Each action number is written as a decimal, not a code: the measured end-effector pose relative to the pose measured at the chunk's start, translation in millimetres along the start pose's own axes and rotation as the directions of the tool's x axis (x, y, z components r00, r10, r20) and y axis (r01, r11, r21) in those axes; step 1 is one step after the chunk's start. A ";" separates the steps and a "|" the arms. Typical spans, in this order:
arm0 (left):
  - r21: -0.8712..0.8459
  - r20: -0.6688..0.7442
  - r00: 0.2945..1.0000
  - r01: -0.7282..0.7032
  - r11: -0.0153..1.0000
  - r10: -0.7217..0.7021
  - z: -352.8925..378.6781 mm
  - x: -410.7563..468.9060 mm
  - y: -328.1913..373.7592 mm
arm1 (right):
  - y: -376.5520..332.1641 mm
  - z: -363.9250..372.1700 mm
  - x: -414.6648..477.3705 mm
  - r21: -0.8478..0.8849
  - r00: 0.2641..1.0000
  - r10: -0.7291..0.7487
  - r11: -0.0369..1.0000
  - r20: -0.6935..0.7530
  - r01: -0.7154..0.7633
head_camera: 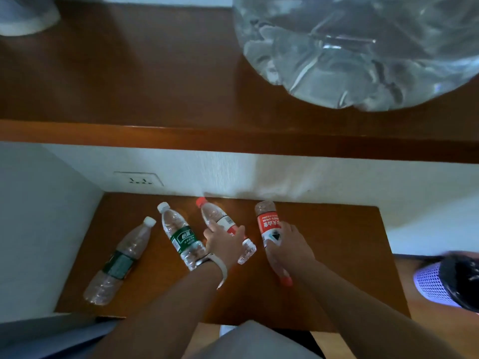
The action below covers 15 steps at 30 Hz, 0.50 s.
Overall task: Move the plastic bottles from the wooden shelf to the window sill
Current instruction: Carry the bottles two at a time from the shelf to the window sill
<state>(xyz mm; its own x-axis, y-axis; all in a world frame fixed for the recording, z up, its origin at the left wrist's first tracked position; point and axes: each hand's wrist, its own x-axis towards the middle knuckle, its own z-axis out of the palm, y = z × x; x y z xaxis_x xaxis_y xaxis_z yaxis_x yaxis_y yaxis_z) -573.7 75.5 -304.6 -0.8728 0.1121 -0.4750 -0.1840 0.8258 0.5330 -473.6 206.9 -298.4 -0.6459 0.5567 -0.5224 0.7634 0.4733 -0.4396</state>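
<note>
Low wooden shelf (337, 255) tucked under a wider wooden ledge, white wall with a socket behind, and four plastic bottles lying on their sides down there. Our left hand (223, 242) is wrapped over the red-cap bottle (220, 218), and our right hand (287, 248) grips the red-label bottle (268, 224) around its middle. The two green-label bottles (181, 234) sit untouched to the left. Empty bottles crumple, so we'd squeeze lightly and lift both straight up before heading for the sill, which isn't in view.
</note>
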 end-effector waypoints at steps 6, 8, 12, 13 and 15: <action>-0.192 0.097 0.959 0.280 0.941 -0.266 5.2 22.2 7.9 | 1.7 14.3 21.9 0.080 0.997 0.061 0.995 0.050 -0.065; -0.227 0.107 0.945 0.325 0.918 -0.309 7.2 27.8 6.9 | 1.9 17.6 26.0 0.126 0.993 0.094 0.987 0.071 -0.103; -0.283 0.089 0.940 0.342 0.896 -0.331 11.3 35.9 0.9 | 3.7 21.9 30.9 0.186 0.987 0.123 0.972 0.103 -0.141; -0.298 0.085 0.941 0.337 0.893 -0.327 11.7 35.2 -0.4 | 4.0 22.2 31.3 0.191 0.987 0.122 0.971 0.104 -0.140; -0.294 0.047 0.948 0.314 0.903 -0.314 12.3 32.0 -3.4 | 4.4 21.4 29.6 0.201 0.987 0.119 0.970 0.106 -0.139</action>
<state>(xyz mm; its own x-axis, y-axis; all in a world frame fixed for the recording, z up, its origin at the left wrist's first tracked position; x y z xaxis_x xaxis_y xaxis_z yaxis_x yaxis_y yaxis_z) -595.4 83.0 -330.2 -0.7486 -0.1274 -0.6506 -0.5729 0.6182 0.5381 -489.3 211.0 -331.4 -0.5461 0.5337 -0.6457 0.8306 0.2446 -0.5003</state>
